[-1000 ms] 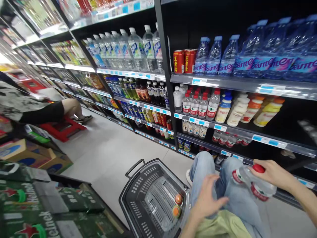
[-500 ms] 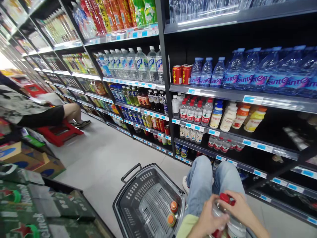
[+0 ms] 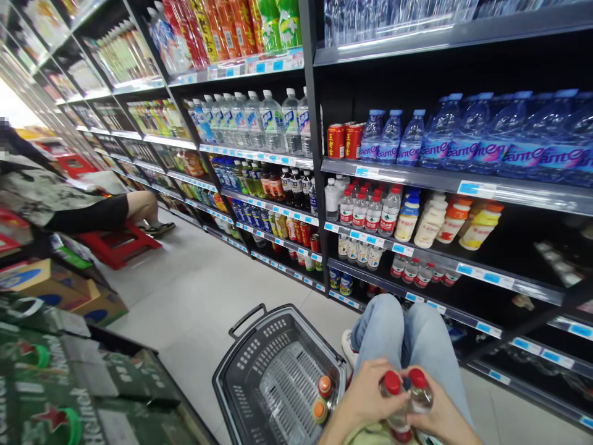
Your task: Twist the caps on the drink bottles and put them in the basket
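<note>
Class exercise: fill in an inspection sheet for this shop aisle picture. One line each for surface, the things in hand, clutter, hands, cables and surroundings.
Surface: pale tiled floor, bare in the middle of the aisle.
Things in hand: two red-capped bottles, held upright side by side over the lap.
Clutter: grey basket on the floor with two orange-capped bottles inside; cardboard boxes and green beer cases at the left.
Hands: left hand and right hand each grip one bottle.
Cables: nothing seen.
Surroundings: dark shelves stocked with drinks; another person sits on a red stool further down.
</note>
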Tool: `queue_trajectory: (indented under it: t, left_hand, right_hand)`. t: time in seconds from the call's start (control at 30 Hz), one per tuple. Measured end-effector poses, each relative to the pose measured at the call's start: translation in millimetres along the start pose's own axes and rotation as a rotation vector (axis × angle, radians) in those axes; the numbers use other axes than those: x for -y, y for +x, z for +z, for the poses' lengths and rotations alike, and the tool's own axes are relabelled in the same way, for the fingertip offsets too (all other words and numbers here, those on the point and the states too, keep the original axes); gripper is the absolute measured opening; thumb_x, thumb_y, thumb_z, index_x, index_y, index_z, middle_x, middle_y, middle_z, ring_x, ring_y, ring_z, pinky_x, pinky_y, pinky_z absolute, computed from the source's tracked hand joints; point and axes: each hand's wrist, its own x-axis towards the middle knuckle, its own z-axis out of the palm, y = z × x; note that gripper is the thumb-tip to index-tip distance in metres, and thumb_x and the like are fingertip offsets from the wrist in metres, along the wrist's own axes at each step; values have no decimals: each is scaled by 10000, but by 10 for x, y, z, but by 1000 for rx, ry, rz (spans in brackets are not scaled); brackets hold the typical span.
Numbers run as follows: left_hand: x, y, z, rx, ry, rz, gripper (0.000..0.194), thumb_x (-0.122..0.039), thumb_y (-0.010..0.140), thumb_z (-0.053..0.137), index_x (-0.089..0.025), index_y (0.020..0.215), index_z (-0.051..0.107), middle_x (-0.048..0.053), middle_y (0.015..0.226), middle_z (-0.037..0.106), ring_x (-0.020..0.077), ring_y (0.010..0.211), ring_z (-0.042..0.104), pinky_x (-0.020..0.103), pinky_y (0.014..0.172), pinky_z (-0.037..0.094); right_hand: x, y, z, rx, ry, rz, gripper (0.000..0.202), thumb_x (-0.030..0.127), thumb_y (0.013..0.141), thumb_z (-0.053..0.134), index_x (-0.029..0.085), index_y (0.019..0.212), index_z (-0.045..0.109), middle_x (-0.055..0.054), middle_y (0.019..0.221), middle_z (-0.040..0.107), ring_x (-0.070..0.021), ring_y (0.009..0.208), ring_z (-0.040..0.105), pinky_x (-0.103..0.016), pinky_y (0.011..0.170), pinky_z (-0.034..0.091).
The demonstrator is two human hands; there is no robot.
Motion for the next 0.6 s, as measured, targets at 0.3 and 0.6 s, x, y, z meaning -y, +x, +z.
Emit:
queue_trajectory:
  t: [0.3,0.6]
  left_hand:
    - [-15,-183,55,-91,150,19,136,-307,750,678,-243,733,559,-45,586,450,152,574,423,303,657,411]
    - [-126,-445,-951,-539,176,-172,153,-352,811,613,-209,757,609,-8,674,580,161,648,520,285,699,431]
  right_hand:
    - [39,3,83,138,261,98,610,341,342,984,497,914,840,65,913,848,-467,881,822,-544,775,632]
    - [129,-160,24,4,-76,156,489,720,788,807,258,950,791,-84,892,840,-355,800,796,-438,764,655]
